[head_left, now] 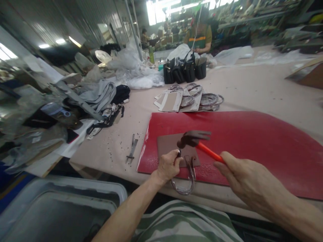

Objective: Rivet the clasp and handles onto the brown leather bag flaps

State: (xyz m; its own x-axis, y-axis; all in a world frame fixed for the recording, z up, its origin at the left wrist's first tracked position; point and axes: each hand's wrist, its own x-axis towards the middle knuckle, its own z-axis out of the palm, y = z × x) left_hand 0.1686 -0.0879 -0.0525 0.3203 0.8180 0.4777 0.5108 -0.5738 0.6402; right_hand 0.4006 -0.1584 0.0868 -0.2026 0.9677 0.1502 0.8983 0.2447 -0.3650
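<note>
Left hand [168,166]: pinched on a metal tool [179,153]
Right hand [234,169]: clenched on hammer [204,149]
Hammer head [192,136]: just above left hand
Strap [185,192]: curling right of left hand

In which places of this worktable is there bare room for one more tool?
The red mat looks free right of the hammer, beyond the right hand. The table is nearly bare right of the wrapped loops. Crowded: around the left hand, and leftward among the straps and plastic.

Right hand [238,171] holds hammer [202,146] above small tool [179,153] in left hand [167,166].
</note>
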